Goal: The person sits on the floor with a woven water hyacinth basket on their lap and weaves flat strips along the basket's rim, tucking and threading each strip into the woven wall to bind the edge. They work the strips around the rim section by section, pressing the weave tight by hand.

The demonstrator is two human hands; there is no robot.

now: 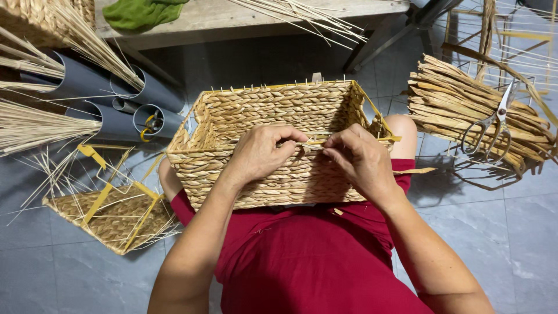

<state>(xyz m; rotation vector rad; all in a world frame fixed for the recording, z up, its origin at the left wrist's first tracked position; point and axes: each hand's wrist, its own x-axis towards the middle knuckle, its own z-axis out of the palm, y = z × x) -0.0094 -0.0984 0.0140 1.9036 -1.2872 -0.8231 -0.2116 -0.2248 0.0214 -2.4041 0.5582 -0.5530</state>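
A rectangular woven straw basket (256, 110) rests on my lap, its opening facing up. My left hand (261, 151) grips the near rim, fingers curled over the edge. Just to its right, my right hand (360, 160) pinches a flat yellow strip (388, 139) that runs along that same rim. The two hands almost touch at the middle of the near wall. Thin reed ends stick up from the basket's far rim.
A bundle of flat straw strands (453, 107) lies on the floor at right, with scissors (491, 125) on top. At left are grey pipes (116, 96) holding reeds and an unfinished woven base (113, 215). A wooden bench with a green cloth (142, 13) stands behind.
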